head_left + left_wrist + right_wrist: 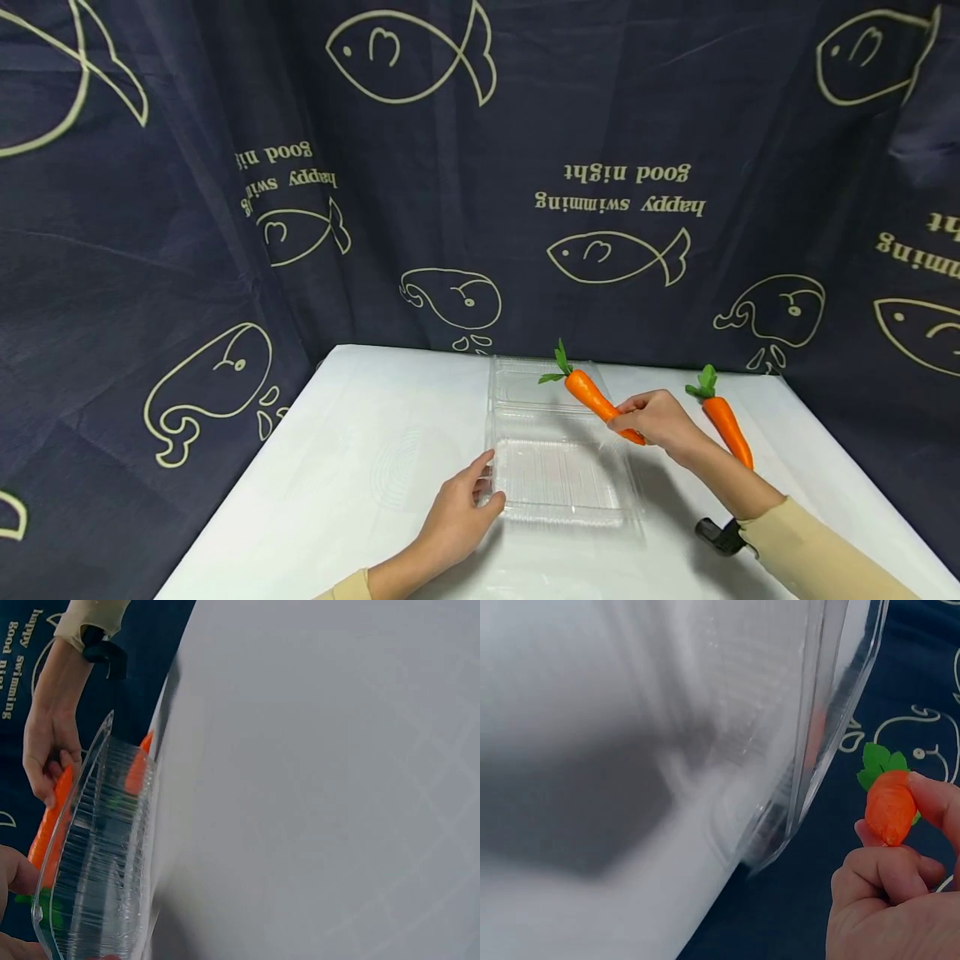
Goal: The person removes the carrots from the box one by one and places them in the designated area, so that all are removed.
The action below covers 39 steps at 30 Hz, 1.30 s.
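Observation:
An orange toy carrot (588,393) with green leaves is pinched near its narrow end by my right hand (656,421), raised over the right side of a clear plastic container (558,479). The carrot's leafy end points away and to the left. The container lies with its hinged lid (517,385) folded open toward the back. At the container's left side, my left hand (457,512) grips the wall near the front corner. In the left wrist view, fingers (16,870) appear at the rim, and the clear wall shows the carrot behind it.
A second carrot (727,429) lies on the white table (390,433) to the right, partly behind the right forearm. A dark curtain (450,208) with fish drawings stands behind the table. A black strap mount (720,533) sits at the right wrist.

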Available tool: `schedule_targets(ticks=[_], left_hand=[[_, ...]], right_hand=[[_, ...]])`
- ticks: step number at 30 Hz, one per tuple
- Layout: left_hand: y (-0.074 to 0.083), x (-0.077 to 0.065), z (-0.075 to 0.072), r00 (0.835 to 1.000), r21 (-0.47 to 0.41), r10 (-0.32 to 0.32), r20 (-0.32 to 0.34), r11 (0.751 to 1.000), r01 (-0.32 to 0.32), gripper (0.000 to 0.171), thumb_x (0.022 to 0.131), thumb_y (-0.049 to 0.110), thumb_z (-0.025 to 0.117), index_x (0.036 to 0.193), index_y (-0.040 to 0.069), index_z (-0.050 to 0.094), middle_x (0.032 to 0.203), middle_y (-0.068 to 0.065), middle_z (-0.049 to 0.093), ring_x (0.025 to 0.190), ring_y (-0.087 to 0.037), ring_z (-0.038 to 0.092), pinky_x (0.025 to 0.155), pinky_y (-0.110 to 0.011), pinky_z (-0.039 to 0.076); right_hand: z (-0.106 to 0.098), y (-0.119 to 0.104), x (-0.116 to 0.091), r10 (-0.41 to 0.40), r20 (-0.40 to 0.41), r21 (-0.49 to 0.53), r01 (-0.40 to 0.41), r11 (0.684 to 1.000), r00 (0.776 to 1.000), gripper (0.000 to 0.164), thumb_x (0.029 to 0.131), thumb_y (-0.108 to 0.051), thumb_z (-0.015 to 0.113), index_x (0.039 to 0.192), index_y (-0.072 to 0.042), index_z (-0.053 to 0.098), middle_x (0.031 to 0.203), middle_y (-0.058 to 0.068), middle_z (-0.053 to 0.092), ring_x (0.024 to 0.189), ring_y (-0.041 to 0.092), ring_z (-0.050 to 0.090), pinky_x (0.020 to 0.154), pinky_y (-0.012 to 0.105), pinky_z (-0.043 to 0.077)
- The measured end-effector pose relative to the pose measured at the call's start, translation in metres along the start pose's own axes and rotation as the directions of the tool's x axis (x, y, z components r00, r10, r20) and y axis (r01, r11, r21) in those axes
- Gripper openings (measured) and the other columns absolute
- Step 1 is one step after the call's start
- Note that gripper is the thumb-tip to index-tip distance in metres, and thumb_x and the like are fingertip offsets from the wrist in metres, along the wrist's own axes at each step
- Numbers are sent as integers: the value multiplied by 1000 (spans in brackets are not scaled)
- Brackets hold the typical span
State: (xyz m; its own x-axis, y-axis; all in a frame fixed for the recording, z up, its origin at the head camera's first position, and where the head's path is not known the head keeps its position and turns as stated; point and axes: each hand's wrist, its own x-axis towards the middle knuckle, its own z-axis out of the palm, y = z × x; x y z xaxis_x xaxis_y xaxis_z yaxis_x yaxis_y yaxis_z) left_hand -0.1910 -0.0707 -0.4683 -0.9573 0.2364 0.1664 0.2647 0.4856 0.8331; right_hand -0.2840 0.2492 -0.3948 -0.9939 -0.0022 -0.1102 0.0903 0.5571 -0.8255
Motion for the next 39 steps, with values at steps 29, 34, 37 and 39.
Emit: schedule_targets(ticks=[29, 34, 37, 39], left_hand=[[0, 0, 0, 1000, 2, 8, 1, 1000, -8, 62, 96, 21, 63, 150, -1, 42, 134, -21, 60, 116, -32, 65, 98, -42, 56], [0, 0, 0, 1000, 5, 6, 1, 1000, -6, 62, 96, 21, 63, 150, -1, 42, 134, -21, 60, 116, -31, 65, 98, -43, 56], [1, 0, 0, 1000, 9, 7, 3, 1000, -7, 62, 96, 22, 63, 150, -1, 42, 135, -20, 60, 116, -31, 65, 98, -43, 56], [1, -1, 0, 1000, 10, 6, 4, 1000, -6, 62, 96, 22, 63, 150, 0, 42, 135, -20, 60, 117, -31, 65, 98, -43, 56]], right_hand=[[-39, 39, 13, 57, -105, -35, -61, 998, 993, 34, 81, -25, 80, 99, 3, 74, 77, 1, 67, 69, 16, 55, 57, 28, 49], [-44, 46, 12, 63, -128, -41, -69, 997, 990, 35, 81, -28, 81, 99, 1, 75, 78, 0, 69, 71, 16, 58, 58, 29, 51], [-47, 51, 12, 68, -145, -51, -76, 996, 987, 35, 81, -30, 81, 99, 0, 76, 77, -2, 70, 71, 15, 59, 59, 30, 53], [-48, 54, 13, 81, -155, -38, -88, 995, 985, 36, 81, -30, 81, 100, 0, 76, 76, -3, 69, 69, 14, 59, 59, 30, 53]])
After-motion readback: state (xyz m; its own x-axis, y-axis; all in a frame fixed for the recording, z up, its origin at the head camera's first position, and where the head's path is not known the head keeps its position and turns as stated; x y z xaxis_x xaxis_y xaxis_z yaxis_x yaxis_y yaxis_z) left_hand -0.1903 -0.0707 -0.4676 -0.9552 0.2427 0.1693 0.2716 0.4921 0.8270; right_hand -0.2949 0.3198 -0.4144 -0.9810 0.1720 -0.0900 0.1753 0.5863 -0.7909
